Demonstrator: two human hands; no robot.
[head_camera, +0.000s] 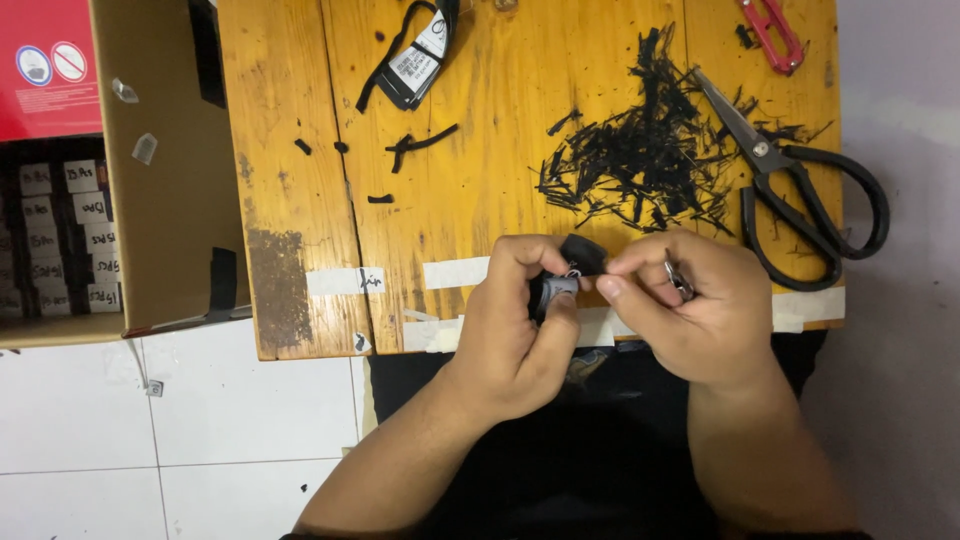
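My left hand (510, 330) pinches a small black piece with a grey part (562, 283) at the near edge of the wooden table (470, 190). My right hand (690, 310) touches the same black piece with thumb and forefinger and also holds a small metal tool (680, 280) in its curled fingers. Both hands meet over the strips of white tape (455, 272) on the table's front edge.
A heap of black trimmings (640, 160) lies beyond my hands, with large black scissors (800, 190) to its right and a red clipper (772, 33) at the far corner. A black strap with a white label (418, 62) lies farther back. An open cardboard box (160, 180) stands left.
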